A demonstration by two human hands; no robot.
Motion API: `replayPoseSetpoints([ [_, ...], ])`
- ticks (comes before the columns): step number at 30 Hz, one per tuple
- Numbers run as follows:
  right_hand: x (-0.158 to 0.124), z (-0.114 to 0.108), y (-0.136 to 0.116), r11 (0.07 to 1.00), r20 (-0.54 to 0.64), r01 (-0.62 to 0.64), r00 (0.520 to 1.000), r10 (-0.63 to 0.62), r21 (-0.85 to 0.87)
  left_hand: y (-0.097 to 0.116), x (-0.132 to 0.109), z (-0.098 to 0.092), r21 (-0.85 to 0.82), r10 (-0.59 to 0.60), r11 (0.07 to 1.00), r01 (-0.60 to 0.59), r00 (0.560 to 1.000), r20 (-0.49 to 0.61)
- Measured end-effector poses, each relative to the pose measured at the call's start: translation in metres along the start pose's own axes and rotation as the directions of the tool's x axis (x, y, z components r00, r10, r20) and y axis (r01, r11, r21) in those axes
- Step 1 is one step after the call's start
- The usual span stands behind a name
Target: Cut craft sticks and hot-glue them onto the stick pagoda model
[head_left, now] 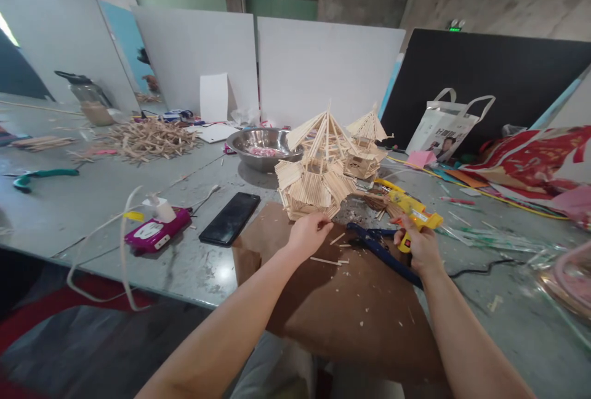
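Observation:
My left hand is at the near foot of a pagoda-like model built of thin wooden sticks. Its fingers are pinched together, and whatever they may hold is hidden. A yellow hot glue gun is in my right hand, which is wrapped around its handle. Between my hands, blue-handled pliers lie on a brown sheet, beside a few short pale sticks. A second, smaller stick model stands behind the first.
A metal bowl stands behind, left of the models. To the left are a black phone, a purple power strip with a white cable, and a stick pile. A paper bag and coloured papers are at right.

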State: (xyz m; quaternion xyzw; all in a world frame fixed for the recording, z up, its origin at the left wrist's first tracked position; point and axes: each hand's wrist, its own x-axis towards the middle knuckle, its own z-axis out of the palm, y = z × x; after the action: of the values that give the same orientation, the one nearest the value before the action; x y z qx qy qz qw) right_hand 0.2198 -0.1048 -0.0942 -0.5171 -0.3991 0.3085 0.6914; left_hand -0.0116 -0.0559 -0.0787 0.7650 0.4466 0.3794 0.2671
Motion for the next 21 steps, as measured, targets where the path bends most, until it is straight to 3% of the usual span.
replayPoseSetpoints([
  [3,-0.006,-0.001,-0.008,0.981,0.151,-0.134,0.982,0.112,0.142,0.003,-0.005,0.007,0.213,0.055,0.974,-0.077,0.993,0.106],
  [6,-0.011,0.001,-0.012,0.927,0.332,-0.336,0.905,0.267,0.169,0.0,-0.008,0.01,0.323,0.071,0.938,-0.122,0.984,0.165],
  [9,-0.015,0.005,-0.011,0.873,0.465,-0.468,0.809,0.36,0.138,-0.006,-0.009,0.009,0.394,0.07,0.911,-0.125,0.986,0.153],
  [11,-0.016,0.007,-0.009,0.861,0.506,-0.493,0.779,0.37,0.128,-0.012,-0.007,0.005,0.447,0.032,0.891,-0.08,0.993,0.115],
  [16,-0.015,0.006,-0.005,0.903,0.48,-0.421,0.812,0.333,0.086,-0.019,-0.002,-0.01,0.491,-0.095,0.868,0.074,0.995,0.018],
  [21,-0.007,0.002,0.0,0.944,0.392,-0.32,0.88,0.266,0.078,-0.019,0.001,-0.012,0.598,-0.164,0.799,0.061,0.979,0.12],
])
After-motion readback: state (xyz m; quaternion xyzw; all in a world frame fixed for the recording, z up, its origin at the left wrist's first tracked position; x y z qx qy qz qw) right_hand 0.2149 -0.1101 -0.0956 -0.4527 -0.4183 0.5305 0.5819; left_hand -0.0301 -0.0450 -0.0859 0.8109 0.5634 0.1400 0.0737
